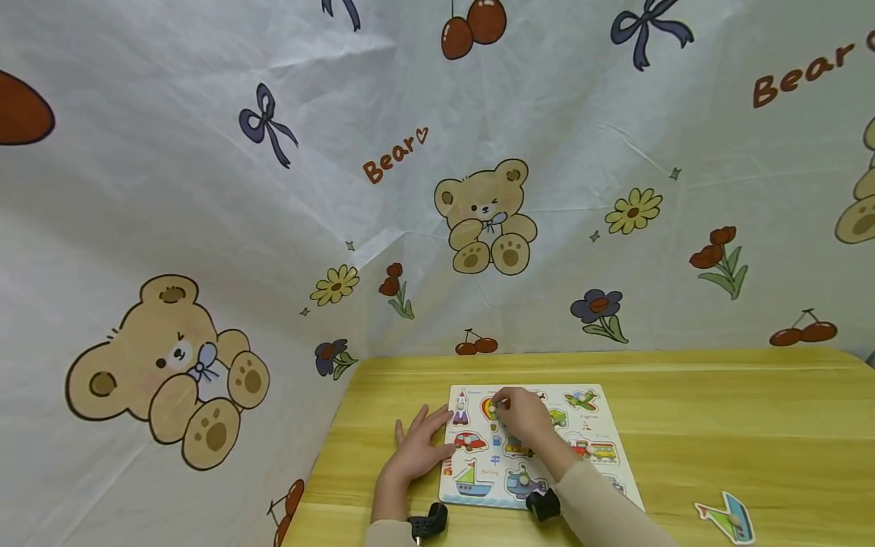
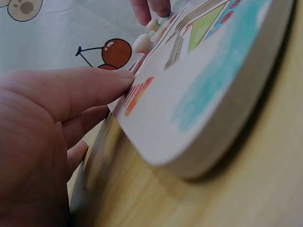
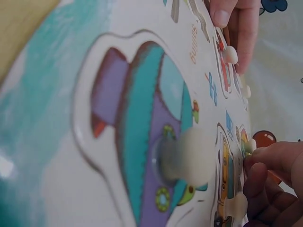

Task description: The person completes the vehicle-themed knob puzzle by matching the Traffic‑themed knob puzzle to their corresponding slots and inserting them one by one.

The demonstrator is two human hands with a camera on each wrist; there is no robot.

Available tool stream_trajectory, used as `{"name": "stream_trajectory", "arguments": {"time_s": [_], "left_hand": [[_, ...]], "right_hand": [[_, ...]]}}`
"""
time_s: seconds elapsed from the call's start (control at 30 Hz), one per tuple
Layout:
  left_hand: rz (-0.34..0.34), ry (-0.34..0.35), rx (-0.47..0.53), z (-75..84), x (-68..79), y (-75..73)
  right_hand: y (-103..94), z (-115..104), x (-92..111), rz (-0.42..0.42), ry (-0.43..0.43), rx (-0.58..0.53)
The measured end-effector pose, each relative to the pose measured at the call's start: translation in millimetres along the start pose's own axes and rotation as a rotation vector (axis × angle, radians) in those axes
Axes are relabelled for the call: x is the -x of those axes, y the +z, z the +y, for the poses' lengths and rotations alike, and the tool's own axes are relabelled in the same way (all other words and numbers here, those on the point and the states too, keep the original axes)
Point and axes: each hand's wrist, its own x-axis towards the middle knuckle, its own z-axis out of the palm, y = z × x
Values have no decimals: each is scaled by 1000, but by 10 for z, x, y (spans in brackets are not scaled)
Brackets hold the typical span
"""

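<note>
A wooden peg puzzle board (image 1: 502, 460) with vehicle pictures lies flat on the table. My right hand (image 1: 522, 418) reaches across it and pinches the small knob (image 3: 250, 145) of the hot-air balloon piece (image 1: 487, 409) near the top left; that piece looks seated in the board. At the board's left edge, my left hand (image 1: 413, 452) rests with fingers spread and straight, its thumb (image 2: 102, 85) touching the edge. The red car piece (image 1: 469, 441) is beside that thumb. Below it shows the sailboat picture (image 1: 473, 480), with no knob visible. The right hand and forearm partly hide several pieces.
A loose sailboat piece (image 1: 730, 518) lies on the wooden table (image 1: 745, 425) right of the board. Knobbed pieces, including a blue-purple helicopter (image 1: 525, 482) and a train (image 1: 601, 451), sit in the board. A bear-patterned cloth (image 1: 567, 121) hangs behind.
</note>
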Motion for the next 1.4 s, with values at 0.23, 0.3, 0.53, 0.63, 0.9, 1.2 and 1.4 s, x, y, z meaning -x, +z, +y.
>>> {"name": "stream_trajectory", "arguments": {"time_s": [0.23,0.3,0.53,0.63,0.9,1.2,1.4], "left_hand": [[0,3,8,20,4,-15],[1,5,6,22,4,-18],[-6,-1,0,28,21,-29],[1,-6,0,29,22,-33],[-3,-4,-1,25,19,-20],[-4,-5,5,29,21,-27],[-2,-3,2,19,16,-16]], "right_hand": [[-114,-24,127,33,0,-32],[-168,-28,178,57,-27,-47],[-349,44,330,108,-61,-50],[-441,70,380,132,-60,-58],[-709,188,582,148,-54,-84],[-1017,371,812,186,-66,-93],[-1186,533,960,221,-56,-77]]}}
